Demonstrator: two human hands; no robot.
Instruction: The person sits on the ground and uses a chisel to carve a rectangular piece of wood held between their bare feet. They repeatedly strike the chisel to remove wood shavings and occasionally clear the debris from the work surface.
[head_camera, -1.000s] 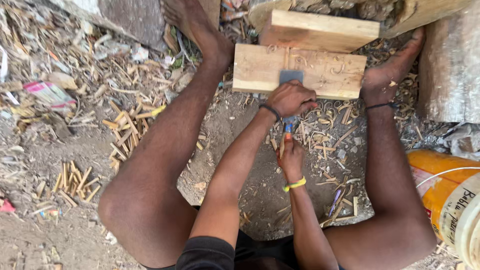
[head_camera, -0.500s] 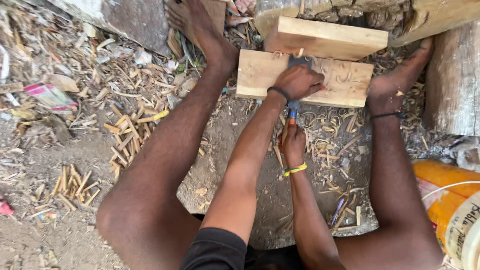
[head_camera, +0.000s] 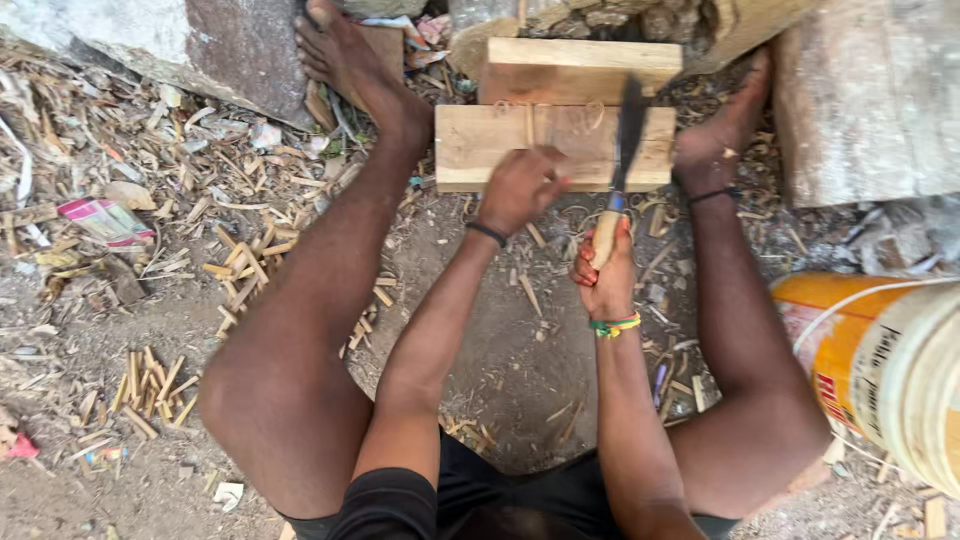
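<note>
I sit on the ground with both legs spread around a pale wooden block (head_camera: 490, 145). A second plank (head_camera: 560, 68) lies just behind it. My right hand (head_camera: 603, 280) grips the wooden handle of a dark-bladed chopping knife (head_camera: 628, 135), whose blade stands raised over the right part of the block. My left hand (head_camera: 520, 188) rests at the block's front edge with the fingers curled; I cannot make out what they pinch. My bare feet brace on either side of the block, the left foot (head_camera: 350, 60) and the right foot (head_camera: 715, 140).
Wood chips and split sticks (head_camera: 240, 265) litter the dirt to the left. A large stone (head_camera: 190, 45) lies at the back left and a grey slab (head_camera: 865, 100) at the back right. An orange and white bucket (head_camera: 880, 360) stands by my right knee.
The knife has swung from the middle of the block to its right side, blade lifted. My left hand has slid back from the top of the block to its front edge.
</note>
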